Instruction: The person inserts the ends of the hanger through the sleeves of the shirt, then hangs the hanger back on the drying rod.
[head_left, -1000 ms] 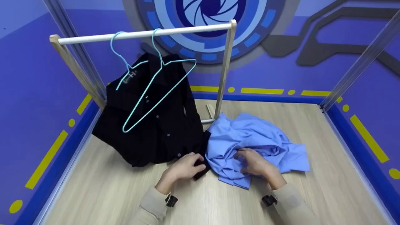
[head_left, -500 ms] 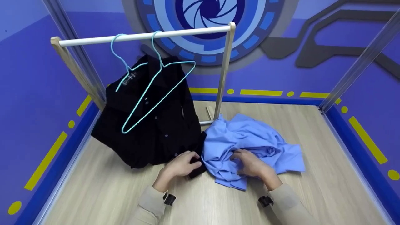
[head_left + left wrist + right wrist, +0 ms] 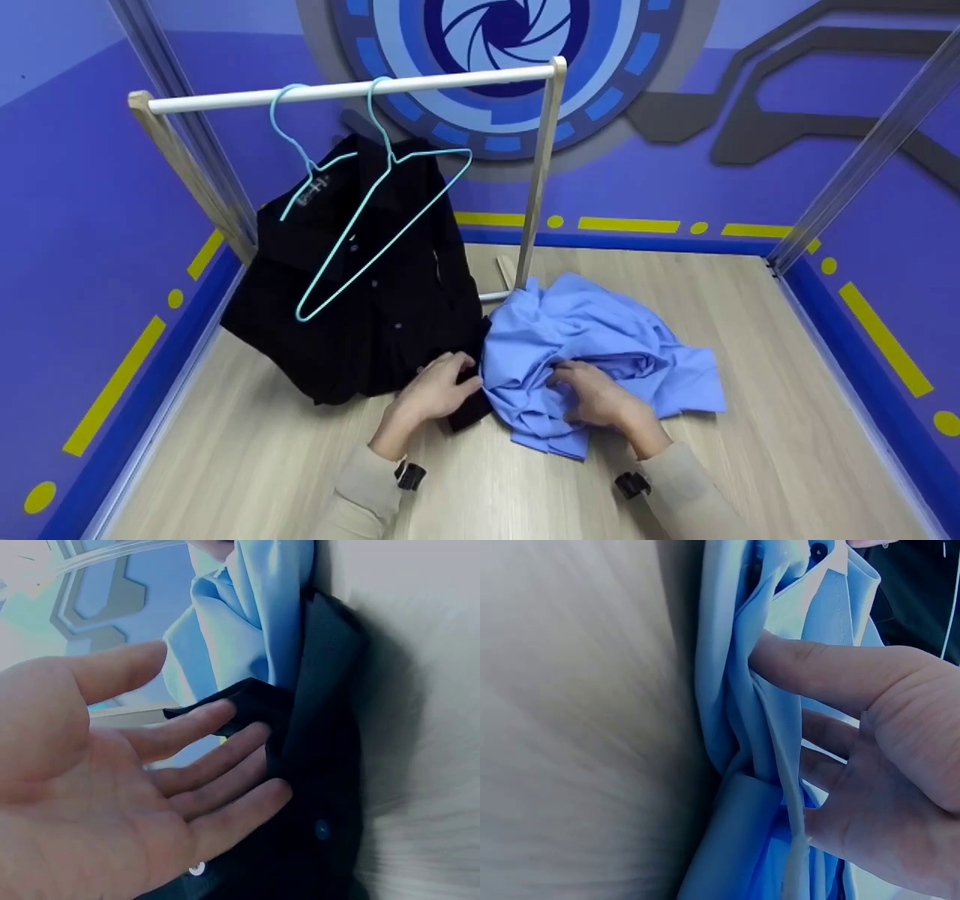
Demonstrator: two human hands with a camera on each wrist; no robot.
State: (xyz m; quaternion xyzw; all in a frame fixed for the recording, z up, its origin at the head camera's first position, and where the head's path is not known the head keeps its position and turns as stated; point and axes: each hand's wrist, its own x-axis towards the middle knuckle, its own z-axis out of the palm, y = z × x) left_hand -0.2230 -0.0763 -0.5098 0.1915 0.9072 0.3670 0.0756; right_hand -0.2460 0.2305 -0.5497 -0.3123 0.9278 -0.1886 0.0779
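My left hand (image 3: 436,390) rests at the lower right edge of a black button-up shirt (image 3: 360,300), its fingers loosely spread. In the left wrist view, those fingertips touch or lie against the dark cloth, and the palm holds nothing. To its right, my right hand (image 3: 602,397) has hold of a crumpled blue shirt (image 3: 525,337) lying on the floor. The right wrist view shows my thumb over a fold, with the fingers partly hidden behind the cloth (image 3: 769,712). A pale blue hanger (image 3: 289,135) goes into the black shirt's neck.
A second pale blue hanger (image 3: 382,259), bare, hangs in front of the black shirt. Both hook over the white bar (image 3: 480,77) of a rack with wooden posts (image 3: 541,172). Blue walls (image 3: 877,247) with yellow marks surround the wood-patterned floor (image 3: 787,420).
The blue shirt has slid slightly left together with my right hand. My left hand has shifted slightly up at the black shirt's edge. The hangers and rack stay in place.
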